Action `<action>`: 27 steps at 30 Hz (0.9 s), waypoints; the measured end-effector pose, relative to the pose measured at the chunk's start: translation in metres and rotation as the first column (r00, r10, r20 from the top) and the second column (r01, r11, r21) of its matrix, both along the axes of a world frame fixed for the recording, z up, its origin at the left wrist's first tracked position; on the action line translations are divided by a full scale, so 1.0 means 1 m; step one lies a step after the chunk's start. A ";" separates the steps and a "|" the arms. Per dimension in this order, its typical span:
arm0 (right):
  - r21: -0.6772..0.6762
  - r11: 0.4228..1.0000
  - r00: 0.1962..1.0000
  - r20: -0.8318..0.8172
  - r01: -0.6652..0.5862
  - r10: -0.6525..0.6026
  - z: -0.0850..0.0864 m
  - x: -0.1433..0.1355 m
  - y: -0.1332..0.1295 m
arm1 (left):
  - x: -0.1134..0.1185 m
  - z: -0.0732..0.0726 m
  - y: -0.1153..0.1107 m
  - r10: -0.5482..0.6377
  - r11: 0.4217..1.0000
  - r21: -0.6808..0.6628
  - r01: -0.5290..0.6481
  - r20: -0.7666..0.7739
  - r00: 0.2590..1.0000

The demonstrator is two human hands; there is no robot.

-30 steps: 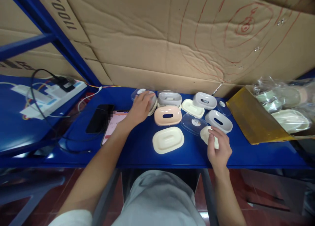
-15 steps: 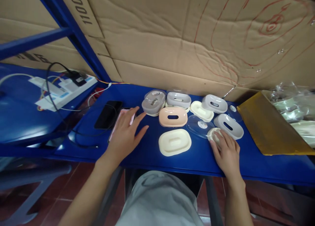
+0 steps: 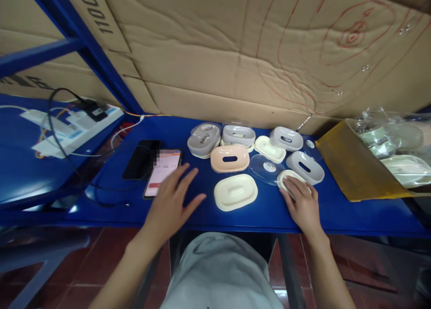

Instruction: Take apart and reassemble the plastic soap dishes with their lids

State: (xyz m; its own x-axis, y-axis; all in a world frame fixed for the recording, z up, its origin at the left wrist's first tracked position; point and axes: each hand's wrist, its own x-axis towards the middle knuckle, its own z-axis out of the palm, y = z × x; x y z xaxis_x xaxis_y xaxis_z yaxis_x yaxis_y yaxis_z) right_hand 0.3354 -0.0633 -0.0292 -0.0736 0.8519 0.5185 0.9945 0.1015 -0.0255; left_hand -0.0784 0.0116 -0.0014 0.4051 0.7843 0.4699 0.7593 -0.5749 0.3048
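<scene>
My left hand [image 3: 171, 199] has its fingers spread and holds nothing. It hovers at the right edge of a lit phone [image 3: 160, 176] showing a timer. My right hand [image 3: 303, 203] lies with its fingers on a cream oval tray [image 3: 284, 176], partly hiding it. Left of that tray is a clear oval lid [image 3: 264, 167] with a round sticker. Between my hands a second cream tray [image 3: 235, 192] lies flat, and behind it sits a peach oval shell [image 3: 230, 158] with a slot. A grey slotted shell [image 3: 311, 172] stands just behind my right hand.
Further back are a grey box under a clear lid [image 3: 204, 140], another grey shell [image 3: 239, 136], a third cream tray [image 3: 269, 149] and a grey shell leaning on it [image 3: 292, 138]. At right an open carton [image 3: 357, 165] holds bagged pieces. Left lie a dark phone [image 3: 139, 161] and a power strip [image 3: 77, 131].
My left hand has drawn back toward the right and nearer to me, uncovering more of the phone screen. My right hand stays on the cream tray. The whole view has shifted slightly.
</scene>
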 end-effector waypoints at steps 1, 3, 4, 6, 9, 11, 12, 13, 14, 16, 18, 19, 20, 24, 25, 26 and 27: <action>0.003 1.000 1.000 -0.007 -0.012 0.012 0.001 0.000 -0.001 | 0.013 -0.001 -0.010 -0.072 0.997 -0.029 0.072 -0.015 0.997; 0.031 0.999 0.999 -0.034 -0.010 0.011 0.001 0.001 -0.002 | 0.039 -0.003 -0.026 -0.191 0.979 -0.084 0.186 -0.060 0.980; 0.054 0.999 0.999 -0.051 0.004 -0.001 0.001 0.001 -0.002 | 0.051 -0.005 -0.031 -0.225 0.972 -0.090 0.219 -0.065 0.972; 0.084 0.996 0.996 -0.083 0.042 -0.035 0.000 0.002 -0.002 | 0.069 -0.007 -0.036 -0.278 0.958 -0.085 0.273 -0.052 0.959; 0.067 0.995 0.990 -0.122 0.079 -0.070 -0.005 0.005 -0.002 | 0.077 -0.008 -0.036 -0.333 0.939 -0.088 0.331 -0.005 0.943; 0.060 0.993 0.985 -0.150 0.099 -0.089 -0.006 0.005 -0.002 | 0.073 -0.006 -0.033 -0.342 0.936 -0.078 0.342 0.015 0.940; 0.066 0.992 0.982 -0.163 0.110 -0.098 -0.006 0.005 -0.001 | 0.069 -0.004 -0.031 -0.336 0.939 -0.067 0.336 0.018 0.942; 0.071 0.991 0.980 -0.172 0.117 -0.104 -0.005 0.004 -0.001 | 0.065 -0.002 -0.028 -0.323 0.945 -0.055 0.323 0.018 0.946; 0.071 0.991 0.980 -0.173 0.114 -0.101 -0.004 0.002 -0.001 | 0.062 -0.001 -0.024 -0.304 0.951 -0.047 0.305 0.015 0.953; 0.034 0.997 0.987 -0.151 0.064 -0.058 0.000 -0.003 -0.002 | 0.056 0.003 -0.010 -0.261 0.964 -0.044 0.261 0.002 0.965; -0.028 0.999 0.993 -0.115 -0.016 0.012 0.003 -0.008 -0.002 | 0.054 0.005 0.009 -0.206 0.977 -0.054 0.204 -0.027 0.978; -0.054 0.998 0.994 -0.105 -0.046 0.040 0.005 -0.010 -0.003 | 0.055 0.005 0.020 -0.175 0.983 -0.061 0.172 -0.049 0.983; -0.069 0.996 0.993 -0.102 -0.062 0.055 0.005 -0.012 -0.003 | 0.057 0.005 0.030 -0.144 0.988 -0.063 0.139 -0.072 0.987; -0.094 0.994 0.990 -0.137 -0.054 0.040 0.005 -0.011 -0.001 | 0.070 0.009 0.056 -0.077 0.995 -0.069 0.067 -0.148 0.986; -0.099 0.994 0.989 -0.145 -0.050 0.035 0.005 -0.010 0.000 | 0.073 0.011 0.057 -0.075 0.996 -0.064 0.066 -0.146 0.986; -0.101 0.994 0.988 -0.151 -0.047 0.031 0.005 -0.009 0.000 | 0.074 0.015 0.056 -0.080 0.996 -0.057 0.073 -0.130 0.988; -0.099 0.994 0.988 -0.155 -0.045 0.030 0.006 -0.009 -0.001 | 0.074 0.018 0.054 -0.093 0.995 -0.047 0.088 -0.098 0.991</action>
